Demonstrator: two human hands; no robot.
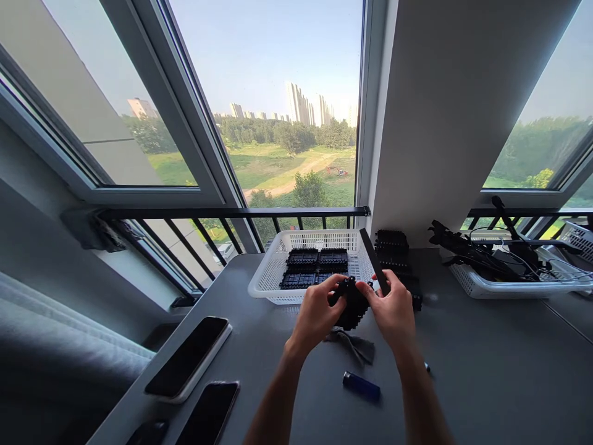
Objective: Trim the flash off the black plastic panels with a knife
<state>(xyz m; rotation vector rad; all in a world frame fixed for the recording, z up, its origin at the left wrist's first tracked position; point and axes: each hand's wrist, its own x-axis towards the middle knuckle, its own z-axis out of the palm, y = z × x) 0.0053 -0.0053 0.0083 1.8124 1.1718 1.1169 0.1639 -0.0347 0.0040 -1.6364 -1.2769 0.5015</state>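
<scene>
My left hand [319,312] pinches a black plastic part with toothed edges [354,309] by its left side. My right hand [395,312] grips a long flat black strip [374,262], which slants up and to the left. Its thumb touches the right side of the toothed part. Just behind my hands stands a white plastic basket [264,275], with several similar black parts [303,258] lying in it in rows. A crumpled grey cloth [356,347] lies on the table below the part. My fingers hide some of the part and the strip's lower end.
More black toothed parts [391,241] stand right of the basket. A white tray [491,289] holds cables and black items at the far right. On the grey table [500,364] lie a blue lighter-like object [361,386] and two phones [189,355]. Behind runs a black railing [231,213].
</scene>
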